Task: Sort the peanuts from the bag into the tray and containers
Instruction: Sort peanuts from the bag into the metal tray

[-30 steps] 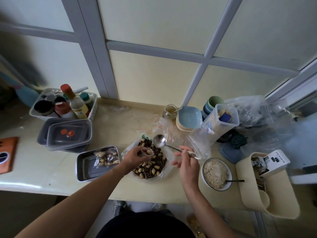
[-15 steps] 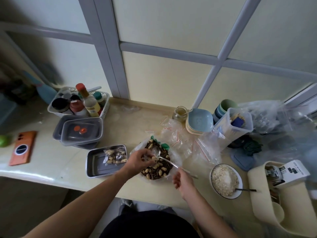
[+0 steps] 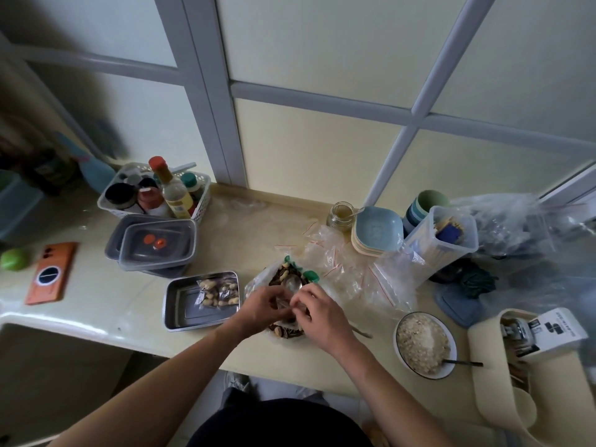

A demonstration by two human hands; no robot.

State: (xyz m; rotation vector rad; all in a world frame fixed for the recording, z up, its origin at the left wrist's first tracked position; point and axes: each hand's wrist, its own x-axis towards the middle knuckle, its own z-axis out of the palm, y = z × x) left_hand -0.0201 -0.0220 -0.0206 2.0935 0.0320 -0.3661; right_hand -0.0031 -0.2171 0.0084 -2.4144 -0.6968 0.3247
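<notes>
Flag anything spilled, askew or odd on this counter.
No spill shows. The two lidded grey containers sit stacked askew, and the peanuts in the metal tray are inside a small clear bag, not loose. Empty zip bags litter the counter.

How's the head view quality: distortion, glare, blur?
Head view: heavy wide-angle bowing, window frame and counter edge curve; backlit by frosted panes, glare stripe on the counter's front lip; far left corner dark and smeared; tray and bag of peanuts in the centre sharp.

white box (image 3: 559, 329): black S-like logo | small print: unreadable | bottle label (image 3: 179, 206): unreadable
</notes>
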